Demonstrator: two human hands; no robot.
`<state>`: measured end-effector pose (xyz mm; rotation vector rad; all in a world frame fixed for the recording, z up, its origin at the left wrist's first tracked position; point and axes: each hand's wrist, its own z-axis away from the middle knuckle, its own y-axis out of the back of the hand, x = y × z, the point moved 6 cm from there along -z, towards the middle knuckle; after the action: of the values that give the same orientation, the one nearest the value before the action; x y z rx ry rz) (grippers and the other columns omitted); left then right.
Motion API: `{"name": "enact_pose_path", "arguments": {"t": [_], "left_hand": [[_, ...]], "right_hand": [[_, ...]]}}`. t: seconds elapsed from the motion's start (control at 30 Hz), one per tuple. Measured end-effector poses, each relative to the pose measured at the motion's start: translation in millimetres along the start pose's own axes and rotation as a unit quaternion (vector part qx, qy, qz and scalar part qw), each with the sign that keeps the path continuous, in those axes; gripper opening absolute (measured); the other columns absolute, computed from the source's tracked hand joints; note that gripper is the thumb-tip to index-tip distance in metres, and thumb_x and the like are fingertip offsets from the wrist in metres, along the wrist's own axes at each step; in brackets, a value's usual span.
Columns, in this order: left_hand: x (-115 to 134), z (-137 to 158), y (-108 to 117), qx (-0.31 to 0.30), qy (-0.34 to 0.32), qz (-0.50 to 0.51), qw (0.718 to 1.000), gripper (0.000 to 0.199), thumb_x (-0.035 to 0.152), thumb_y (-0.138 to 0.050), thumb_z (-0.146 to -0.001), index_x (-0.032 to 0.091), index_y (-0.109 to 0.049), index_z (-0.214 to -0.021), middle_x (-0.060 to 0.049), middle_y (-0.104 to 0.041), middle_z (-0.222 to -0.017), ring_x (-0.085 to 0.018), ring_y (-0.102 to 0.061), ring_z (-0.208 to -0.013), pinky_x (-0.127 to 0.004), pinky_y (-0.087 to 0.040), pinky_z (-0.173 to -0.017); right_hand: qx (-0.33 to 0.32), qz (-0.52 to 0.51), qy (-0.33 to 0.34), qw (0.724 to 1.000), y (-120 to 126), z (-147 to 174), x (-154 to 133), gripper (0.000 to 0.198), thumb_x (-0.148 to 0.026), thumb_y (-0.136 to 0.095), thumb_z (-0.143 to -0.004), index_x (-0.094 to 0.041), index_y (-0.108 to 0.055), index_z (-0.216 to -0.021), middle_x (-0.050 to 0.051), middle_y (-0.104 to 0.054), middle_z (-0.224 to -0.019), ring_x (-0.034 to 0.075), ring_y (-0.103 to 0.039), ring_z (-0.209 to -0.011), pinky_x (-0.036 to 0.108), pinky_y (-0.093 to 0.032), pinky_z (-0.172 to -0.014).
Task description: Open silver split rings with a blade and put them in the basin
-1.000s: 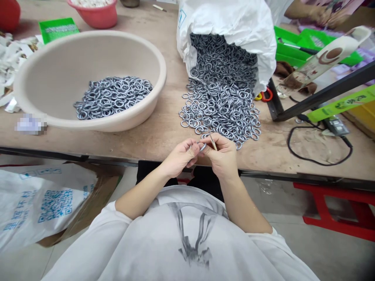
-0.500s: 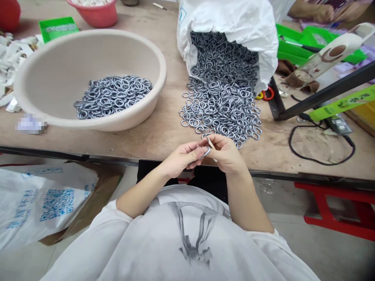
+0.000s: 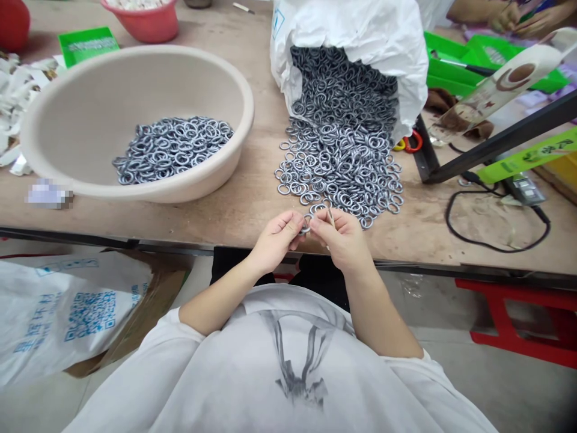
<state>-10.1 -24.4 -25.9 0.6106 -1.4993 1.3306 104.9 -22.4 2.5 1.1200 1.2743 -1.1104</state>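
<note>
Between thumb and fingers of my left hand (image 3: 277, 239) is a grey ring (image 3: 305, 228), held just over the table's front edge. My right hand (image 3: 342, 239) is closed around a slim tool (image 3: 331, 218) with a pale handle and thin tip; its exact kind is unclear. The right fingertips meet the ring's right side. Right behind my hands lies a pile of loose grey rings (image 3: 342, 162), spilling from a white sack (image 3: 347, 24) on its side. To the left, a large beige basin (image 3: 135, 81) holds a heap of similar rings (image 3: 175, 147).
Scissors with red and yellow handles (image 3: 412, 142), a black metal bar (image 3: 491, 144) and a looped cable (image 3: 451, 222) are at right. Green trays (image 3: 451, 66) stand behind, near another person's hands (image 3: 518, 18). A red bowl (image 3: 153, 24) is at back left.
My hands have shifted slightly; the ring now sits lower left, between both hands' fingertips. The tool in my right hand points more upright. The other person's hands have moved at the back right.
</note>
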Motion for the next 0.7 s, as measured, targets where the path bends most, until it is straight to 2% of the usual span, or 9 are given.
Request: {"name": "enact_pose_path", "arguments": {"t": [0.07,0.27,0.43,0.53,0.6,0.7], "left_hand": [[0.0,-0.4,0.5,0.0,0.007,-0.003,1.0,0.046,0.059,-0.07,-0.081,0.015,-0.055,-0.074,0.003,-0.053,-0.063,-0.004,-0.041,-0.049,-0.017,-0.029,-0.044],[-1.2,-0.3,0.6,0.01,0.034,0.023,0.999,0.047,0.06,-0.072,-0.078,0.016,-0.055,-0.075,0.005,-0.045,-0.057,-0.005,-0.037,-0.047,-0.017,-0.024,-0.042],[2.5,0.7,-0.9,0.007,0.04,0.028,0.999,0.05,0.06,-0.074,-0.075,0.017,-0.05,-0.069,0.005,-0.044,-0.056,-0.004,-0.036,-0.045,-0.017,-0.023,-0.041],[4.2,0.2,1.3,0.02,0.03,0.042,0.998,0.046,0.056,-0.073,-0.077,0.017,-0.05,-0.069,0.006,-0.043,-0.056,-0.004,-0.034,-0.045,-0.017,-0.025,-0.042],[5.0,-0.2,2.9,0.031,0.02,0.054,0.998,0.044,0.053,-0.072,-0.079,0.017,-0.05,-0.069,0.006,-0.043,-0.057,-0.004,-0.034,-0.046,-0.017,-0.026,-0.042],[5.4,-0.2,4.4,0.045,0.014,0.062,0.997,0.044,0.051,-0.074,-0.078,0.017,-0.048,-0.068,0.006,-0.043,-0.059,-0.004,-0.034,-0.047,-0.016,-0.027,-0.042]], "right_hand": [[-0.02,-0.015,-0.009,1.0,-3.7,-0.1,1.0,0.037,-0.05,-0.07,-0.08,-0.021,-0.054,-0.065,-0.007,-0.041,-0.052,0.008,-0.036,-0.046,0.024,-0.037,-0.048],[0.033,0.016,0.02,0.999,-6.2,1.6,1.3,0.044,-0.057,-0.079,-0.071,-0.024,-0.052,-0.081,-0.005,-0.055,-0.071,0.011,-0.051,-0.063,0.025,-0.046,-0.059],[0.047,0.025,0.031,0.998,4.2,-1.6,5.1,0.048,-0.067,-0.069,-0.078,-0.022,-0.052,-0.078,-0.005,-0.049,-0.066,0.011,-0.044,-0.059,0.025,-0.04,-0.057],[0.012,0.103,0.067,0.992,1.7,5.4,-1.7,0.048,-0.068,-0.064,-0.082,-0.022,-0.052,-0.075,-0.004,-0.049,-0.064,0.011,-0.041,-0.057,0.026,-0.033,-0.055],[-0.009,0.177,0.102,0.979,-4.1,12.9,-7.7,0.046,-0.064,-0.061,-0.087,-0.021,-0.052,-0.072,-0.003,-0.049,-0.063,0.011,-0.042,-0.058,0.027,-0.031,-0.055],[0.001,0.254,0.145,0.956,-9.2,20.6,-14.0,0.042,-0.056,-0.057,-0.093,-0.021,-0.052,-0.07,-0.002,-0.051,-0.063,0.013,-0.045,-0.06,0.028,-0.031,-0.058]]}}
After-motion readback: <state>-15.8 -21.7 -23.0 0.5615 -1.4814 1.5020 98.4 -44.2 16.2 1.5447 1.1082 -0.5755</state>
